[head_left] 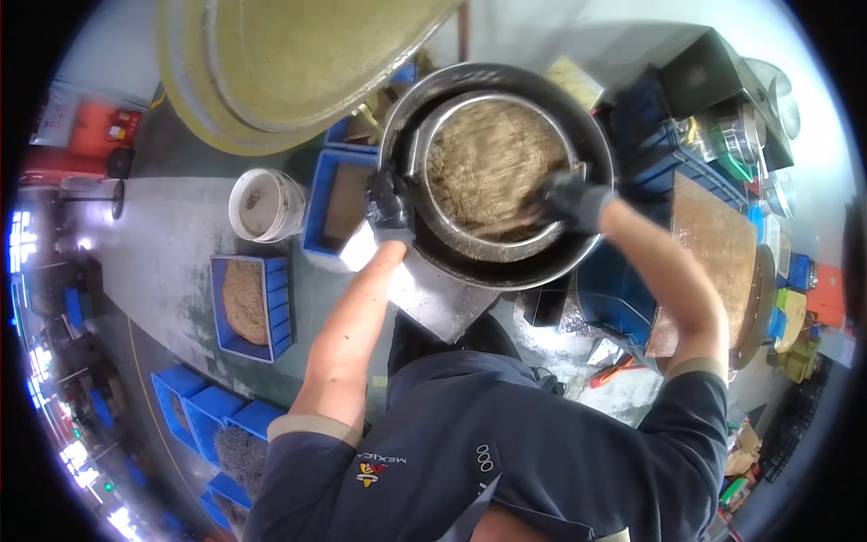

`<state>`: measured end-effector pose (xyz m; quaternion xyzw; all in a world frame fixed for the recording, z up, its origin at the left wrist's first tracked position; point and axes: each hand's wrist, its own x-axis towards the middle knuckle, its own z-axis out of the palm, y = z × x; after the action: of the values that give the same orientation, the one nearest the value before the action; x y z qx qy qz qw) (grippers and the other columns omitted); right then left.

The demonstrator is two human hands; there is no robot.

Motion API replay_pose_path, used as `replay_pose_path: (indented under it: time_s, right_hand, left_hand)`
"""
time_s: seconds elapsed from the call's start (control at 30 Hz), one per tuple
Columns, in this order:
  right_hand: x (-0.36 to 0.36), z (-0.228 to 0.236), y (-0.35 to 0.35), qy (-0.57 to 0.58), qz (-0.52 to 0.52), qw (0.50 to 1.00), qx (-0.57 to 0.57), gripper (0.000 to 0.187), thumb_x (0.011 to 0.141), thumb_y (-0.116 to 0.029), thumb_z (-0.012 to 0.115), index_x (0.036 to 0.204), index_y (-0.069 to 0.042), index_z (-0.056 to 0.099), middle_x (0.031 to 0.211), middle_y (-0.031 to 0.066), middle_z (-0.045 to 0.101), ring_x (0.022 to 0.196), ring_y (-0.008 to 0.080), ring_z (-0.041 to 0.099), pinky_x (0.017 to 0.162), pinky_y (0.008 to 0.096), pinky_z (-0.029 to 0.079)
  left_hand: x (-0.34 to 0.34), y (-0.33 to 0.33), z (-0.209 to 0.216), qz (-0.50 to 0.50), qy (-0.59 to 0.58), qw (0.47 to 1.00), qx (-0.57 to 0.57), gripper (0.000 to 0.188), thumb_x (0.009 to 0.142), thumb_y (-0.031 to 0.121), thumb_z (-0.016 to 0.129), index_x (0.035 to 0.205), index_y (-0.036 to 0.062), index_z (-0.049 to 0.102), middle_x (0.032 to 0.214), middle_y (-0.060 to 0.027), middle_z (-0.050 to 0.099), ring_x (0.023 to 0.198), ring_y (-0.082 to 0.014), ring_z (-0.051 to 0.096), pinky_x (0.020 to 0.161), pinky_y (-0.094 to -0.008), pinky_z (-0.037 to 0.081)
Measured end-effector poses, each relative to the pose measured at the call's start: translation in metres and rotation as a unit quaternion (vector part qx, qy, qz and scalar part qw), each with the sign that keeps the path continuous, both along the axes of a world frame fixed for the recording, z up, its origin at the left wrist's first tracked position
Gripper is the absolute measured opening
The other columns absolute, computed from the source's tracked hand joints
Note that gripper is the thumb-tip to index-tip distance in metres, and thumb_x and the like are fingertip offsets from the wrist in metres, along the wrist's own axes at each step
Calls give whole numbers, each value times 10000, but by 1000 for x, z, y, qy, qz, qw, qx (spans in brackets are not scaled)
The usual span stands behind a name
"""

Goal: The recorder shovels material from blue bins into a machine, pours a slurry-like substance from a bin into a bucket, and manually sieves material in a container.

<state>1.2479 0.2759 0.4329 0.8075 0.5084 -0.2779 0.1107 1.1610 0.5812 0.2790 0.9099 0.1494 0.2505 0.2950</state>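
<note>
Head view: gloved left hand [389, 204] and right hand [569, 200] each hold a closed grip on a round sieve [492, 172] of tan granules inside a large metal basin [587, 262]; keeping it level should prevent spills.

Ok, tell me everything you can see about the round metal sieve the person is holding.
The sieve is a round, shiny metal ring, filled with tan, grainy material that looks blurred. It sits tilted inside a larger dark metal basin. The left hand, in a dark glove, grips its left rim; the gloved right hand grips its right rim. A blue crate stands just to its left.
</note>
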Motion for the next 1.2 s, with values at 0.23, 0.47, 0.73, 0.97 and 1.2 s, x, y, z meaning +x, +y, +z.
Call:
replay_pose_path:
  time_s: [0.23, 0.47, 0.73, 0.97, 1.2]
  right_hand:
    - [26, -79, -27, 67, -324, 939, 91, 215, 880, -117, 534, 1020, -64, 689, 1012, 160, 683, 954, 285, 647, 876, 380, 495]
    - [0, -50, -35, 19, -43, 994, 101, 216, 844, -108, 577, 1030, -78, 682, 1059, 172, 661, 1034, 325, 612, 910, 403, 474]
    - [41, -32, -41, 51, -120, 992, 1, 263, 827, -109, 586, 1074, -112, 680, 1044, 134, 669, 949, 291, 648, 816, 362, 521]
    - [48, 28, 5, 42, -97, 990, -98, 232, 845, -155, 605, 1048, -67, 675, 994, 142, 678, 971, 307, 629, 850, 397, 506]
    - [2, -113, 44, 63, -133, 989, 35, 244, 967, -243, 473, 1040, -81, 640, 1019, 132, 661, 768, 226, 645, 788, 368, 531]
  left_hand:
    - [13, -12, 24, -5, 28, 999, -46, 261, 904, 147, 491, 1079, 5, 623, 1029, -231, 621, 982, -382, 569, 882, -465, 441]
    - [6, -1, 19, -23, 66, 997, -20, 272, 918, 162, 480, 1096, 10, 618, 1084, -230, 611, 1018, -383, 564, 894, -460, 443]
    - [2, -6, 13, -1, 52, 998, -37, 272, 914, 160, 486, 1098, 14, 622, 1079, -220, 615, 1001, -388, 567, 881, -464, 444]
    - [5, -7, 19, 0, 24, 999, -23, 248, 905, 147, 494, 1056, 2, 627, 1018, -226, 620, 974, -391, 569, 863, -473, 446]
    - [13, -7, 20, -16, 33, 999, -30, 232, 897, 129, 499, 1036, -2, 631, 1000, -228, 622, 943, -399, 578, 850, -477, 453]
